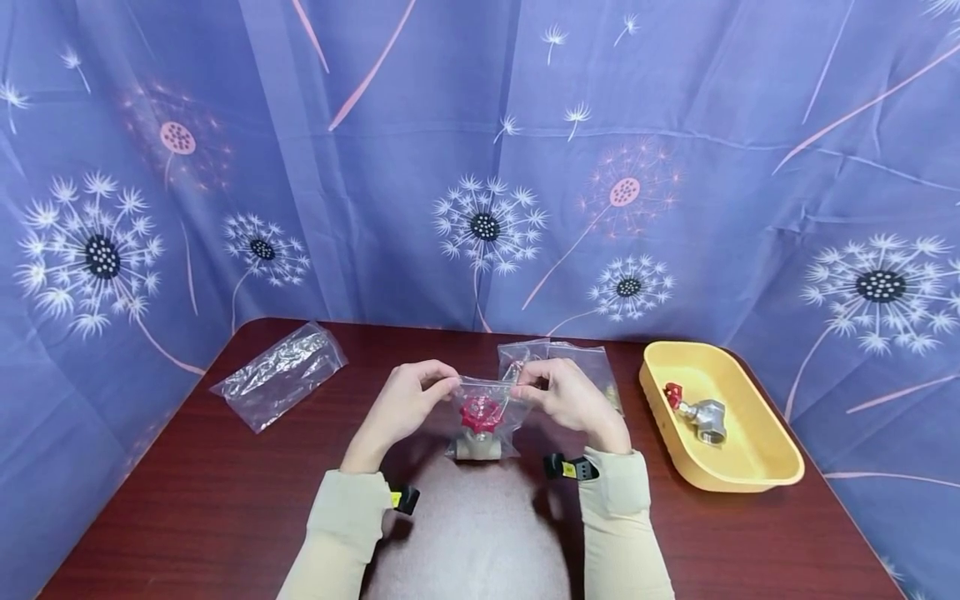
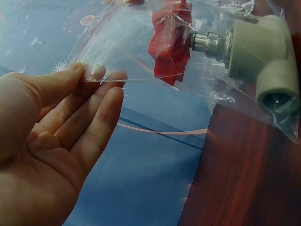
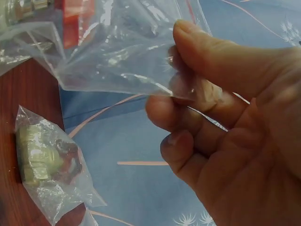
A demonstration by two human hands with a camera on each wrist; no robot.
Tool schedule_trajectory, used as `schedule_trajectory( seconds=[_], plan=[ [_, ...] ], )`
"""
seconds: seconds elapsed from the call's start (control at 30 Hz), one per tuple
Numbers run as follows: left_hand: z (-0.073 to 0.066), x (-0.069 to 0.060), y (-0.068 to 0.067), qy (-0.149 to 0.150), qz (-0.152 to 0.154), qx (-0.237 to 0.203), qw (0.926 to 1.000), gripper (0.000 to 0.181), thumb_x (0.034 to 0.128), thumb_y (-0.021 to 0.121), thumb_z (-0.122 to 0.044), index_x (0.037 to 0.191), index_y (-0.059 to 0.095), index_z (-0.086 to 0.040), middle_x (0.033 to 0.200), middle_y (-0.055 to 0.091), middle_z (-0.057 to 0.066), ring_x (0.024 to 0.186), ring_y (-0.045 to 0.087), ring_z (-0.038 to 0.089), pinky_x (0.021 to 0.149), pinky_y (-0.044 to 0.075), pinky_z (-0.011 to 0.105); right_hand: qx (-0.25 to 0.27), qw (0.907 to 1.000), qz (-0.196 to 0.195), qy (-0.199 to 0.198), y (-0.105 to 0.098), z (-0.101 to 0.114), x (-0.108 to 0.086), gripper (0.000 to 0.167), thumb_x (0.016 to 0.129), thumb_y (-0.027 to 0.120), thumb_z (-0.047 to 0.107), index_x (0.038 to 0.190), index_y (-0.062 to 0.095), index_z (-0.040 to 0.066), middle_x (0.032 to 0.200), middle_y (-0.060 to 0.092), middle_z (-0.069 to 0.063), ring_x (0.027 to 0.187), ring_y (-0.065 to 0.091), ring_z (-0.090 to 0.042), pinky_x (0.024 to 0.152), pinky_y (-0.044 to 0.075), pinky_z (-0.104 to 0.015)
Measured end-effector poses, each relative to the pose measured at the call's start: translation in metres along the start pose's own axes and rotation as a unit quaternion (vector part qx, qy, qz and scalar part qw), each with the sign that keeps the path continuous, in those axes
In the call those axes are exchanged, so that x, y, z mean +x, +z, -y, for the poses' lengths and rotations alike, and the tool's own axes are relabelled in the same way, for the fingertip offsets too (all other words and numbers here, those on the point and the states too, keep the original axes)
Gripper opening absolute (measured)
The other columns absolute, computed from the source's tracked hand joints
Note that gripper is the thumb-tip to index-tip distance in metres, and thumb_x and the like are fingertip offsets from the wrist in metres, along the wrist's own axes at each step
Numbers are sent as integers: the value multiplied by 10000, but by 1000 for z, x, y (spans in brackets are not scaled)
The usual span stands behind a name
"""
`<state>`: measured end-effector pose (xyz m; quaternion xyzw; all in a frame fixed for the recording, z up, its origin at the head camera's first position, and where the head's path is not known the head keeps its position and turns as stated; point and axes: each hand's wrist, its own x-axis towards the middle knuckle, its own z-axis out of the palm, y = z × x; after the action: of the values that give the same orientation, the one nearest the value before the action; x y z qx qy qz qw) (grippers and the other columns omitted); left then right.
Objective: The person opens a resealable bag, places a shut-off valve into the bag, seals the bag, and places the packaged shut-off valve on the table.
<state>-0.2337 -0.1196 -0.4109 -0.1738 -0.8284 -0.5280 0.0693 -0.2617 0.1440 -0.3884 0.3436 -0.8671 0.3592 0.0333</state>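
Observation:
A clear plastic bag [image 1: 507,434] stands upright at the middle of the table. Inside it is a valve with a pale grey-green tee-shaped body [image 2: 261,52], a metal stem [image 2: 207,44] and a red handwheel [image 1: 480,414]. My left hand [image 1: 408,406] pinches the bag's top left corner between thumb and forefinger, while the other fingers extend below in the left wrist view. At the top right corner, my right hand [image 1: 567,396] pinches the bag's edge, its remaining fingers curled beneath. A red line runs along the bag's mouth between both hands.
Behind the right hand lie clear bags [image 1: 585,358]; one holds a brass-coloured valve [image 3: 37,155]. On the right, a yellow tray [image 1: 757,467] contains a metal valve [image 1: 707,419] with a red handle. A flat clear bag [image 1: 283,375] lies at the table's back left. A patterned curtain [image 1: 390,208] hangs behind.

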Motion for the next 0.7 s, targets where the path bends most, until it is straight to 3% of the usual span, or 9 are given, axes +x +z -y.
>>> schedule_trajectory(
  seconds=[0.27,0.43,0.7],
  plan=[
    [0,-1,0,42,-14,-9,10000,88,933,676,-145,941,728,-74,797,694,-27,770,679,269,627,487,286,115,9997,7,195,-1,-1,0,135,858,761,179,743,689,184,687,619,114,631,528,-76,612,456,-280],
    [1,-1,0,40,-7,39,10000,96,938,670,-146,949,727,-70,805,698,-8,750,670,186,647,502,301,157,9994,67,308,-3,-1,-1,182,830,787,188,705,656,173,659,571,110,618,493,-83,602,431,-275],
    [-2,-2,1,32,35,-31,10000,85,941,666,-145,941,727,-86,831,715,51,764,681,201,673,516,303,68,9999,-116,-31,-1,-3,-3,263,863,753,141,665,582,169,617,516,129,585,466,-80,558,401,-272]
  ],
)
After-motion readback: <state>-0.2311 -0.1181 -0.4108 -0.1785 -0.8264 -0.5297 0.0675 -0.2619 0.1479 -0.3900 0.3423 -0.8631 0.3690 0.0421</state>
